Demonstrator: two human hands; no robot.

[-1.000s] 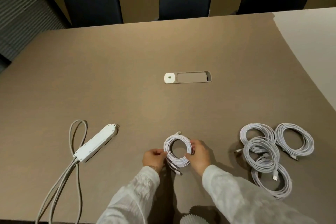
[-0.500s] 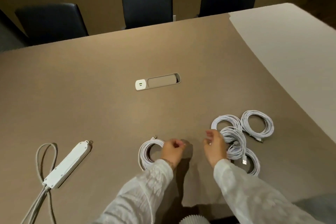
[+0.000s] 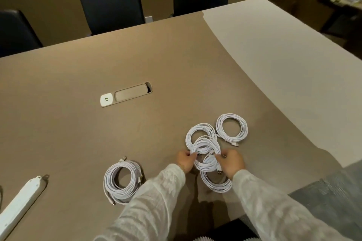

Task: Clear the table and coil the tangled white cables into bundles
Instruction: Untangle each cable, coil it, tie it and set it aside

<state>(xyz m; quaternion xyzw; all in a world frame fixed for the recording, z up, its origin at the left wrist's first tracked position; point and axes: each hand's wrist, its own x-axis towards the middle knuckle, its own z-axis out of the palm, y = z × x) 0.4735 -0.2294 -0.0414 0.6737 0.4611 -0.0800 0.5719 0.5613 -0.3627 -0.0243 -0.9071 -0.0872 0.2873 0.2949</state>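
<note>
Several white cable coils lie on the brown table (image 3: pixel 156 68). My left hand (image 3: pixel 185 160) pinches the left rim of the middle coil (image 3: pixel 206 146), and my right hand (image 3: pixel 231 162) grips its right side. That coil overlaps one coil behind it (image 3: pixel 193 130) and another in front (image 3: pixel 215 185). A separate coil (image 3: pixel 231 129) rests at the far right. Another coil (image 3: pixel 122 182) lies alone to the left of my left sleeve, its plug end pointing away.
A white power strip (image 3: pixel 21 199) lies at the lower left. A cable port with a white socket (image 3: pixel 126 94) is set into the table's middle. Dark chairs (image 3: pixel 109 4) stand along the far edge. The table's right edge runs close to the coils.
My left hand let go of the left coil and moved right. Both hands now hold the middle coil of the right cluster. The view has swung to the right.
</note>
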